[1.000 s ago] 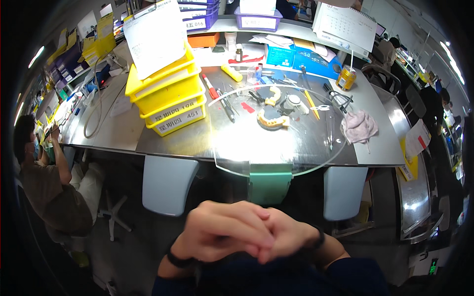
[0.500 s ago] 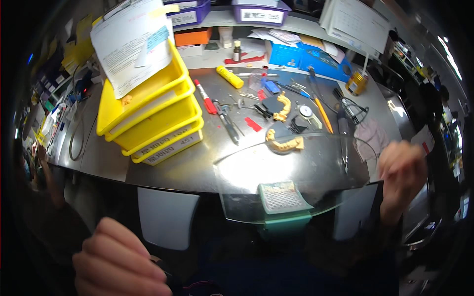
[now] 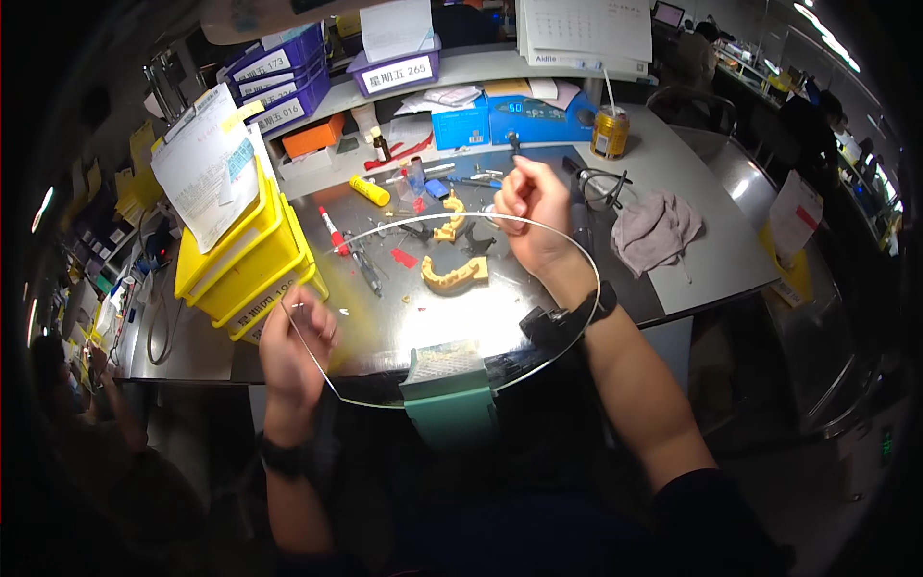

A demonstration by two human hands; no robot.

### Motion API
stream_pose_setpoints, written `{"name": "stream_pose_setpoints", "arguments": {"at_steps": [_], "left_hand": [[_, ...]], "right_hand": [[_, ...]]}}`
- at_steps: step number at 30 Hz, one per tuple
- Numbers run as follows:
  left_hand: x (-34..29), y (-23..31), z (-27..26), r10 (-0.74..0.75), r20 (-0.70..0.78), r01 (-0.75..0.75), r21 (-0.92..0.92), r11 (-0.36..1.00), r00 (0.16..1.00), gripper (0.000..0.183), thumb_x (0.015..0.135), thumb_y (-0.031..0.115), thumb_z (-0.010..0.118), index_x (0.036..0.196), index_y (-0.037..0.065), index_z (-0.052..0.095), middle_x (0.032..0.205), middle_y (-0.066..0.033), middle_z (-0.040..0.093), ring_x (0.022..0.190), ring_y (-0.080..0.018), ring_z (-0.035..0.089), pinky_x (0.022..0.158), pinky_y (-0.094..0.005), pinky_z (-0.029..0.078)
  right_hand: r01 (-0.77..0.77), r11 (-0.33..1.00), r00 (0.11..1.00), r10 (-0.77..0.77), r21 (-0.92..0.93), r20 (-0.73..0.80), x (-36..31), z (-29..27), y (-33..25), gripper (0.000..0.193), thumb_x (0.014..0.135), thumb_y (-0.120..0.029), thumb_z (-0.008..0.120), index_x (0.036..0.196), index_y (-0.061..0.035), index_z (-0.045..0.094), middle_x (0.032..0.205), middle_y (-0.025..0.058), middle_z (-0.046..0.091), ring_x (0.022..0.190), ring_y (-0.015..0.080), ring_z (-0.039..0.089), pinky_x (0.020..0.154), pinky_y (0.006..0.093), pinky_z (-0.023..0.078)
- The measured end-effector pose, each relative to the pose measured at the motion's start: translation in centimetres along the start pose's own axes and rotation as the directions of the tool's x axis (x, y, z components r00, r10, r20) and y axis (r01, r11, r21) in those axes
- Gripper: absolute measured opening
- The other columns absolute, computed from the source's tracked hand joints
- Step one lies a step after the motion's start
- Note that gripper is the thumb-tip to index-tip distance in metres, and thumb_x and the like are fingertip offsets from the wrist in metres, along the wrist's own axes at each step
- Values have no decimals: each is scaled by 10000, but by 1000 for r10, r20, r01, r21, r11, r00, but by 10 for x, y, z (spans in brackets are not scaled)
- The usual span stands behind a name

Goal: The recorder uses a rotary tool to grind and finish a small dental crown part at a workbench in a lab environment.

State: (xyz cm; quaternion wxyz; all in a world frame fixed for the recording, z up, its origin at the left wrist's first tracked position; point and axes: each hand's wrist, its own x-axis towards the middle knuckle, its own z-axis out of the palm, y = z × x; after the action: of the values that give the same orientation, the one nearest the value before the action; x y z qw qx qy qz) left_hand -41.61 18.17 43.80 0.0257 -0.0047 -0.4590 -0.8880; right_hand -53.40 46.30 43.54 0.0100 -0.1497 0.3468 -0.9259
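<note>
My left hand (image 3: pixel 300 341) is raised at the left edge of a clear curved shield (image 3: pixel 548 378), its fingers curled; what they hold, if anything, is not clear. Over the bench, my right hand (image 3: pixel 535 213) has its fingers bent together. A dark tip of a tool (image 3: pixel 515 144) shows just beyond its fingertips, and the rest is hidden by the hand. Beside it lie two yellowish dental models, a larger arch (image 3: pixel 455 276) in front and a smaller one (image 3: pixel 449 223) behind. A green bench block (image 3: pixel 447 375) with a textured top juts from the bench's front edge under the shield.
Stacked yellow trays (image 3: pixel 226 279) with papers (image 3: pixel 207 163) stand at the left. A red marker (image 3: pixel 334 231) and a yellow tube (image 3: pixel 369 190) lie nearby. At right are a grey cloth (image 3: pixel 657 234) and a yellow can (image 3: pixel 610 133). A blue box (image 3: pixel 540 123) stands behind.
Both hands have moved up and inward: my left from the lower left to the shield's edge, my right from beyond the cloth to the tools. The view has shifted, too.
</note>
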Motion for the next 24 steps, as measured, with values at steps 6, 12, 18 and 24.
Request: {"name": "stream_pose_setpoints", "arguments": {"at_steps": [6, 12, 18, 24], "left_hand": [[43, -35, 33, -183, 258, 224, -140, 964, 949, 273, 979, 245, 403, 750, 97, 422, 603, 1, 355, 557, -136, 351, 550, -289, 328], [13, -37, 13, -363, 208, 415, -341, 843, 908, 344, 956, 278, 365, 643, 136, 375, 521, 21, 295, 480, -124, 294, 522, -288, 290], [16, -43, 11, -326, 270, 391, -235, 890, 906, 310, 953, 265, 376, 675, 129, 383, 515, 12, 300, 486, -124, 280, 543, -289, 290], [19, -41, 4, -251, 249, 302, -196, 933, 936, 304, 942, 249, 388, 664, 126, 378, 509, 13, 288, 476, -120, 263, 540, -288, 281]], "right_hand": [[151, 803, 988, -135, -577, 71, -38, 14, 12, 427, 954, -193, 544, 554, -104, 422, 513, -67, 379, 468, 33, 318, 441, 229, 236], [446, 398, 893, -252, -801, 372, -67, 19, 17, 174, 852, -38, 607, 689, 16, 575, 520, 75, 446, 440, 100, 429, 436, 284, 339], [409, 372, 912, -186, -833, 365, -77, 16, 25, 114, 819, -40, 620, 721, 18, 607, 504, 89, 487, 391, 170, 454, 410, 305, 356], [377, 390, 926, -181, -840, 331, -71, 22, 26, 149, 818, -47, 633, 687, 11, 590, 497, 98, 443, 388, 159, 414, 409, 301, 348]]}}
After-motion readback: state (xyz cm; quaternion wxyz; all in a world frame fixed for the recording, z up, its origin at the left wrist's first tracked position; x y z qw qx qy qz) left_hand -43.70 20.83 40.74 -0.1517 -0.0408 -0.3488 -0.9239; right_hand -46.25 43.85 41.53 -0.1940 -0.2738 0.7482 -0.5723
